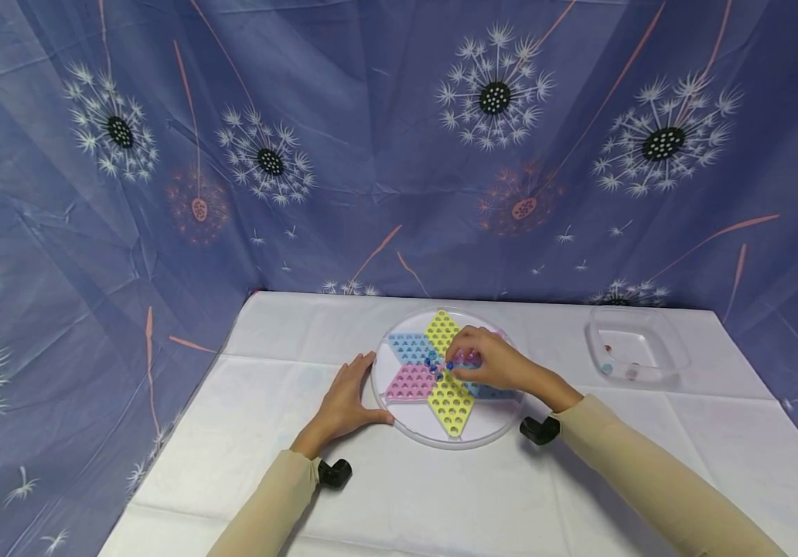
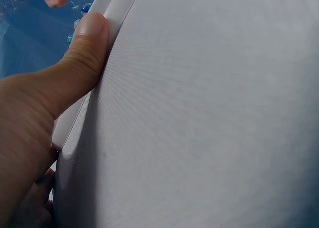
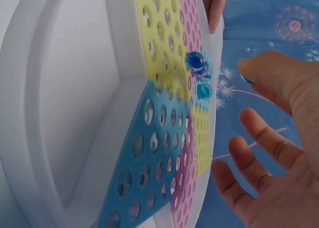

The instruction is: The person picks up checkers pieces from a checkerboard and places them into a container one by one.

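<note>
Left hand [image 1: 346, 402] lying flat against board [image 1: 449, 422] rim, right hand [image 1: 492, 362] pinching marble [image 3: 245, 79] above board centre, blue marbles [image 3: 198, 68] sitting below.

Head looks down; both wrist views closely share the board [image 1: 449, 379]

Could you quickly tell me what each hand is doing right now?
Left hand: open, thumb pressed on the round board's rim.
Right hand: pinching a blue marble over the board's centre.
</note>
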A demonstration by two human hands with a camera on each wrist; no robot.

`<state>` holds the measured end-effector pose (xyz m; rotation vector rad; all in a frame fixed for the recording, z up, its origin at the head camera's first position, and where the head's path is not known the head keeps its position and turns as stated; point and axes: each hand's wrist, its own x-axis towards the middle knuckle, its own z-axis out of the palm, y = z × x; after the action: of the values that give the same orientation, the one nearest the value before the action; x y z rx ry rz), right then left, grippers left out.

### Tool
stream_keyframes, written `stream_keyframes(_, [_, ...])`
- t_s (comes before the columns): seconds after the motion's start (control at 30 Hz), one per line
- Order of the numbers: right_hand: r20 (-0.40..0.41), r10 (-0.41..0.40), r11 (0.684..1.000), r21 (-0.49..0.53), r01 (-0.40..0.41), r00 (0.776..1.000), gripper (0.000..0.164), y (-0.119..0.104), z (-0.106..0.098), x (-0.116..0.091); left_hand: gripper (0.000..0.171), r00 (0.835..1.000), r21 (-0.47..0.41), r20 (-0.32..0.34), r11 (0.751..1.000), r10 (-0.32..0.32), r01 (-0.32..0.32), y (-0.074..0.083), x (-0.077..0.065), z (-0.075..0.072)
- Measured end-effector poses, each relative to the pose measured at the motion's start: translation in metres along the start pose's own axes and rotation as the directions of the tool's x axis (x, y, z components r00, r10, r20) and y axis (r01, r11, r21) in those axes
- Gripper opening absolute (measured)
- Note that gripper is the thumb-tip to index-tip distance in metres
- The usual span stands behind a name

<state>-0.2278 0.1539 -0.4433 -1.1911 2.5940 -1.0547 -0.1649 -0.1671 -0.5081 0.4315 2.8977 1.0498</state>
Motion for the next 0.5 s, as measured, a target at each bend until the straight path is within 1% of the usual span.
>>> stream_keyframes(0.13, [-0.032, 0.022, 0.999, -0.031, -0.023, 0.999, 0.017, 0.001, -0.002, -0.001, 0.127, 1.0, -0.009, -0.001, 1.0, -0.005, 0.005, 0.0, 0.0, 0.0])
stream_keyframes(0.27, [-0.066, 0.031, 0.999, -0.037, -0.034, 0.997, 0.017, 0.004, -0.005, -0.002, 0.127, 1.0, -0.017, 0.006, 1.0, -0.019, 0.019, 0.001, -0.001, -0.001])
stream_keyframes(0.5, [-0.122, 0.004, 1.0, -0.008, -0.005, 0.992, 0.017, 0.013, -0.015, -0.01, 0.127, 1.0, -0.013, 0.0, 1.0, -0.008, 0.008, 0.001, -0.001, -0.001])
